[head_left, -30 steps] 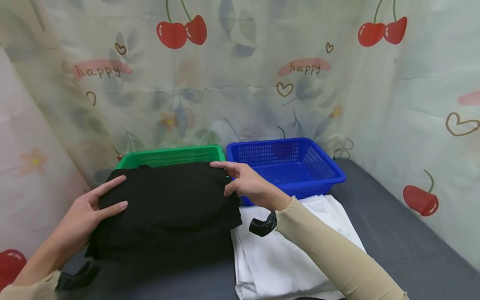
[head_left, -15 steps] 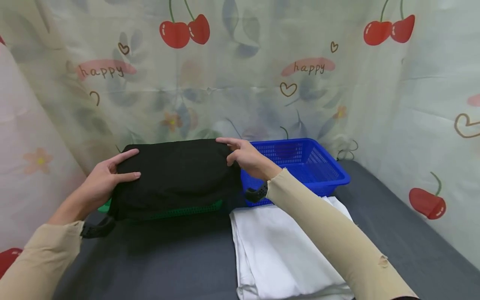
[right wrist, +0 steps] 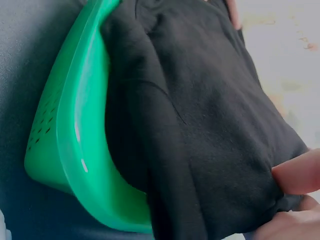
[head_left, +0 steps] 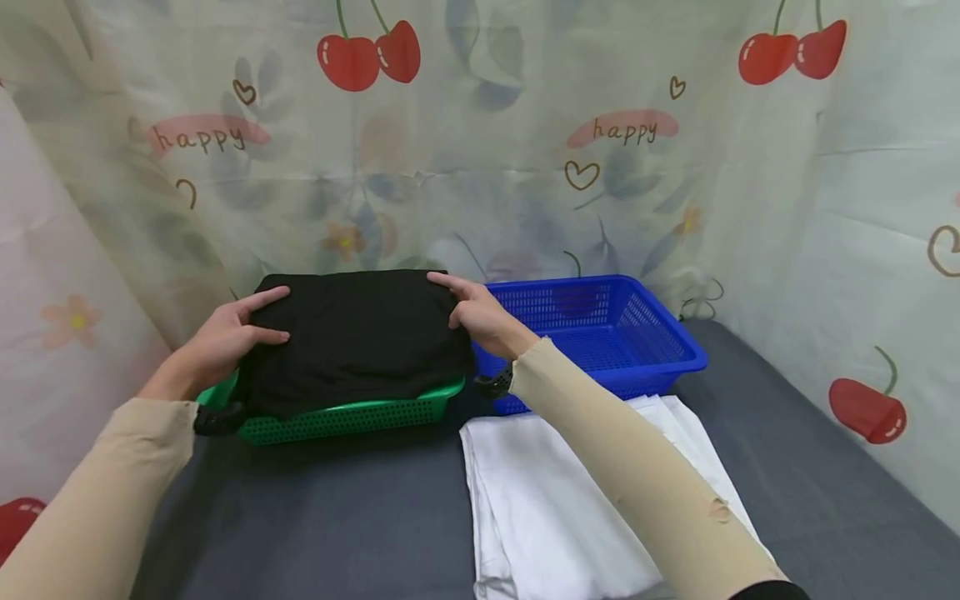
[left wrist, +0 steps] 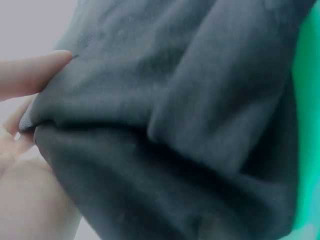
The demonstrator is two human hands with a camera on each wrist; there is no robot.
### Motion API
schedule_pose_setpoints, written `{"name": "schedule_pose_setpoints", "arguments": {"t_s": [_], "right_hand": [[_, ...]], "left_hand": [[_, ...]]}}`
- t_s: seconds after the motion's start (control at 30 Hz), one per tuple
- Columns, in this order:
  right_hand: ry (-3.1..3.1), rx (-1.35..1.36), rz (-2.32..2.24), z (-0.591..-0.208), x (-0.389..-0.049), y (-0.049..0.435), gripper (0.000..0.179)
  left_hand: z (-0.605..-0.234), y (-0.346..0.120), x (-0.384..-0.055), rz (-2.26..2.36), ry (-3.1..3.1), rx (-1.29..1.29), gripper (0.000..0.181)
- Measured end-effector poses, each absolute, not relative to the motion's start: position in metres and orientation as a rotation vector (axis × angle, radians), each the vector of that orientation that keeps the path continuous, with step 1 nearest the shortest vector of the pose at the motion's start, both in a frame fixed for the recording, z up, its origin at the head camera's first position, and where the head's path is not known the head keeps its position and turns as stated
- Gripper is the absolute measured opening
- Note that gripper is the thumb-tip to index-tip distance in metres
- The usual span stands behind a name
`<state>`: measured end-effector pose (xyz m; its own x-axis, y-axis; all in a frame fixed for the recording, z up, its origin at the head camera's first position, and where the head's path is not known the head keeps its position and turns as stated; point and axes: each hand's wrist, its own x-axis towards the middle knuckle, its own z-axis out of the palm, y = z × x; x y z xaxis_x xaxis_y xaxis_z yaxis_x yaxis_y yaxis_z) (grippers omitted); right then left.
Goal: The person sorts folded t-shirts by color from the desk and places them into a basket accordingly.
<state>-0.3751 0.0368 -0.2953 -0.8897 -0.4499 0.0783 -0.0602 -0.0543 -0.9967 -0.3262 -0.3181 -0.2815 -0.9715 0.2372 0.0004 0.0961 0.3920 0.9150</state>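
Observation:
A folded black garment [head_left: 360, 337] lies over the green basket [head_left: 352, 421] in the head view, its front part sagging inside the near rim. My left hand [head_left: 225, 337] grips its left edge, thumb on top; in the left wrist view the other fingers go underneath the black fabric [left wrist: 150, 100]. At the far right corner, my right hand [head_left: 487, 317] pinches the garment between thumb and fingers, as the right wrist view shows on the black cloth [right wrist: 215, 115]. Most of the basket's inside is hidden under the garment.
To the right stands a blue basket [head_left: 630, 379] with perforated walls. In front of it a folded white cloth [head_left: 555, 500] lies on the dark grey table [head_left: 322, 517], partly under my right forearm. A cherry-print curtain [head_left: 450, 167] closes off the back and sides.
Both hands have carried the black garment forward from the near table to over the green basket, then lowered it partly inside. The basket's front wall has come into view.

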Motion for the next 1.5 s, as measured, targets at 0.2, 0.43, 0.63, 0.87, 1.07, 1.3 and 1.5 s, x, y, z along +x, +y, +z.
{"name": "schedule_pose_setpoints", "arguments": {"t_s": [0.2,0.43,0.63,0.87,1.07,1.3,1.5], "right_hand": [[2.126,-0.573,-1.987,-0.3,-0.376,0.024,0.086],[2.261,-0.559,-2.021,-0.302,-0.378,0.014,0.079],[2.324,-0.506,-1.886,-0.304,-0.38,0.009,0.078],[2.464,-0.516,-1.476,-0.297,-0.372,0.015,0.053],[2.484,-0.582,-1.502,-0.287,-0.351,0.048,0.038],[2.51,-0.541,-1.506,-0.285,-0.298,0.11,0.031],[2.597,-0.551,-1.392,-0.298,-0.257,0.172,0.029]], "left_hand": [[-0.281,-0.322,-0.338,1.513,2.636,0.28,0.079],[-0.28,-0.312,-0.349,1.398,2.848,0.303,0.079],[-0.276,-0.317,-0.347,1.254,2.831,0.258,0.078],[-0.279,-0.322,-0.335,1.127,2.689,0.143,0.077],[-0.293,-0.283,-0.289,1.423,2.901,0.111,0.063],[-0.317,-0.213,-0.22,1.745,2.855,0.368,0.046],[-0.344,-0.16,-0.192,1.851,2.503,0.391,0.043]]}}
